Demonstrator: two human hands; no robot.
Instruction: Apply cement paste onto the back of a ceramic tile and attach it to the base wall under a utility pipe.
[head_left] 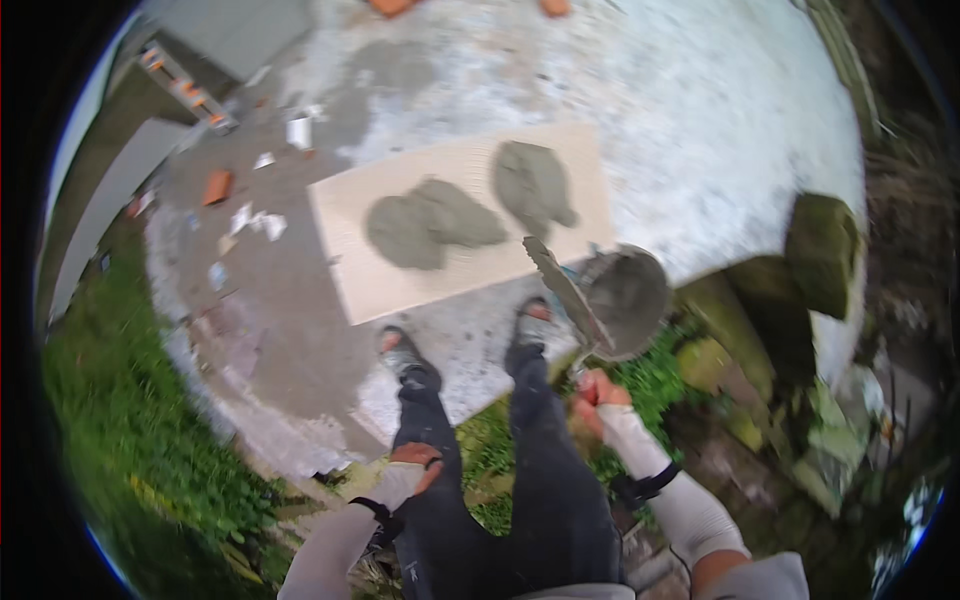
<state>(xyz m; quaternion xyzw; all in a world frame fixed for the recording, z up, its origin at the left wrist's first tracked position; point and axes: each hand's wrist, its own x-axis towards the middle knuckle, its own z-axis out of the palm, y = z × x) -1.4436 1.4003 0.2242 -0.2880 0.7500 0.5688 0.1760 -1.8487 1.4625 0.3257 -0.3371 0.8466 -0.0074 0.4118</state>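
A cream tile lies on the concrete ahead of my feet, with lumpy grey mortar heaps at left and centre and another mound at right. My right hand is closed on the handle of a mortar-coated trowel, its blade pointing toward the tile. A round bucket with grey mortar sits beside the tile's near right corner. My left hand rests at my left thigh; its fingers are too blurred and tucked to tell whether they are open or closed.
A spirit level lies at upper left near grey slabs. Brick pieces and white scraps are scattered left of the tile. Grass borders the concrete at left; mossy blocks and rubble lie at right.
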